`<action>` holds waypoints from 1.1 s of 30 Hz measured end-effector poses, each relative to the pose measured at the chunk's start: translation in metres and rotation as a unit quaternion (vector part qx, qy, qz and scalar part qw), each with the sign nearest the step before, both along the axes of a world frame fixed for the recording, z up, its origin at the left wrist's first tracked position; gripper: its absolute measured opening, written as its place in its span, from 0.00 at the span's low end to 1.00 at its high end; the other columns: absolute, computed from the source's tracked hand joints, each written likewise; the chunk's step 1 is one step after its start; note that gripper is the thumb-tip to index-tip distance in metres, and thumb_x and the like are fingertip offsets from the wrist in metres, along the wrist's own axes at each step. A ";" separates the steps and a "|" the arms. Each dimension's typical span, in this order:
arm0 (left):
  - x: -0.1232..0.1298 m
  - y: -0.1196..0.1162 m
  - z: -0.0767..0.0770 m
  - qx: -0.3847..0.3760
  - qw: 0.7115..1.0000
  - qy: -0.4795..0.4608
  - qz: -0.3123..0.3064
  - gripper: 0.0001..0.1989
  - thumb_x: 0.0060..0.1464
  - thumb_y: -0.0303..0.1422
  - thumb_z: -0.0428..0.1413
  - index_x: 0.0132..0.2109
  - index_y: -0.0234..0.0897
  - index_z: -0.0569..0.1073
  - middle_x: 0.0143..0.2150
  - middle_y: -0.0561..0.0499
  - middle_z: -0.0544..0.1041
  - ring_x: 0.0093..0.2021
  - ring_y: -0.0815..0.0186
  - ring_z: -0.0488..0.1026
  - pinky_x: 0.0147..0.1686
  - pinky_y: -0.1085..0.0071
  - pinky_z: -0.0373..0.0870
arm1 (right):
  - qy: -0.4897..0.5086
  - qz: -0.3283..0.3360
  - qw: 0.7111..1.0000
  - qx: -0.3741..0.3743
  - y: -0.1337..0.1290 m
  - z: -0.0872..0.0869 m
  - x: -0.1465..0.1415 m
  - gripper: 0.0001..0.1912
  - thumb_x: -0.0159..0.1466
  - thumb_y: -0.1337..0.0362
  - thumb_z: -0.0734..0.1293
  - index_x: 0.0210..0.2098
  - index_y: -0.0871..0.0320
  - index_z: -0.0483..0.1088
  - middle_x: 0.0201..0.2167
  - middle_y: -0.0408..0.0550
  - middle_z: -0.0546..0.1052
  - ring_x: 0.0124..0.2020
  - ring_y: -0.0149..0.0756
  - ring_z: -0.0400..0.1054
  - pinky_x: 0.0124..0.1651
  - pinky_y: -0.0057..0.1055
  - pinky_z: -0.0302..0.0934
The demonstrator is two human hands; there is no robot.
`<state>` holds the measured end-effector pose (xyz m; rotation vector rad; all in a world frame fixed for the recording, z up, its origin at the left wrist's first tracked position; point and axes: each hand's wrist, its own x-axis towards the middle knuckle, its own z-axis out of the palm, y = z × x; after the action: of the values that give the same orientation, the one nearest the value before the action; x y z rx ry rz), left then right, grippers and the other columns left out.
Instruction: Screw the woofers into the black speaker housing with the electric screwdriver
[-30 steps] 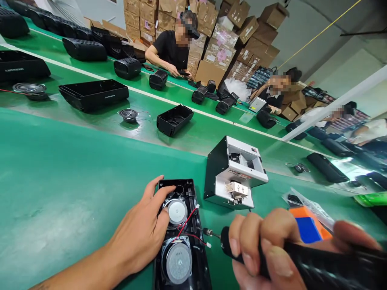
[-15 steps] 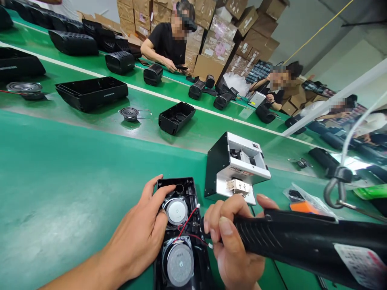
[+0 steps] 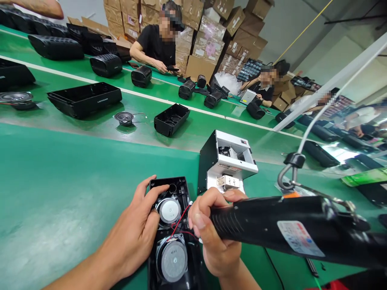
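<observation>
The green desk [image 3: 60, 193] fills the frame from the lower left to the far right, with black housings, loose speaker cones and co-workers seated along its far edge in the upper half. Low and right, a long black electric screwdriver [image 3: 272, 227] hangs from a hooked cable and crosses the lower right of the frame, its tip pointing left. Just above centre stands a white and black screw feeder [image 3: 226, 161].

At bottom centre lies the open speaker housing [image 3: 178, 241], back side up. Two round speaker drivers sit in it: the upper driver [image 3: 168, 210] and the lower driver [image 3: 173, 259], with a red wire [image 3: 179, 223] running between them. Both drivers look seated in their places, so the fitting seems done and the fastening still in hand; whether any screws are already in is too small to tell.

The right hand [image 3: 211, 233] is wrapped tight around the front of the screwdriver, fingers closed on its grip, with the tip down at the housing's right edge beside the upper driver. The left hand [image 3: 136, 237] lies flat and partly spread on the housing's left side, thumb and fingertips pressing the rim of the upper driver, gripping nothing.
</observation>
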<state>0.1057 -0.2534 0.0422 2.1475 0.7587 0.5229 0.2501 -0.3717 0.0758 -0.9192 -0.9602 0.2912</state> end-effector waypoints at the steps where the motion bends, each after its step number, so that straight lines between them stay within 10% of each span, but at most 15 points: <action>1: 0.000 0.000 0.000 0.003 1.000 -0.003 -0.001 0.26 0.78 0.33 0.35 0.71 0.58 0.68 0.80 0.49 0.60 0.82 0.55 0.62 0.74 0.41 0.73 | 0.000 0.005 1.000 -0.001 0.000 -0.002 0.000 0.22 0.79 0.69 0.71 0.65 0.39 0.63 0.36 0.36 0.67 0.27 0.30 0.61 0.32 0.28 0.64; 16: -0.009 0.028 -0.038 0.006 0.999 -0.038 -0.005 0.24 0.78 0.49 0.42 0.72 0.60 0.70 0.78 0.51 0.67 0.78 0.45 0.67 0.79 0.31 0.59 | -0.072 -0.099 0.992 0.023 0.010 0.022 0.005 0.27 0.74 0.67 0.72 0.67 0.43 0.62 0.33 0.37 0.70 0.25 0.34 0.66 0.28 0.32 0.65; 23: 0.001 0.001 -0.010 -0.042 0.997 -0.043 0.056 0.24 0.79 0.51 0.37 0.67 0.59 0.71 0.77 0.53 0.66 0.79 0.47 0.64 0.83 0.32 0.48 | -0.085 -0.244 0.959 0.119 -0.020 0.071 0.067 0.31 0.76 0.71 0.72 0.69 0.38 0.60 0.32 0.32 0.70 0.24 0.32 0.64 0.31 0.30 0.70; 33: 0.000 0.003 -0.011 -0.049 0.996 -0.049 0.058 0.23 0.80 0.48 0.38 0.67 0.57 0.73 0.77 0.51 0.65 0.77 0.47 0.66 0.82 0.32 0.51 | -0.065 -0.243 0.968 0.009 -0.017 0.053 0.077 0.22 0.76 0.67 0.75 0.62 0.47 0.64 0.33 0.34 0.71 0.26 0.31 0.65 0.30 0.30 0.66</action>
<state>0.1054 -0.2501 0.0311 1.9818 0.8403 0.6348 0.3268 -0.3888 0.1286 -1.1337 -0.8229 -0.1974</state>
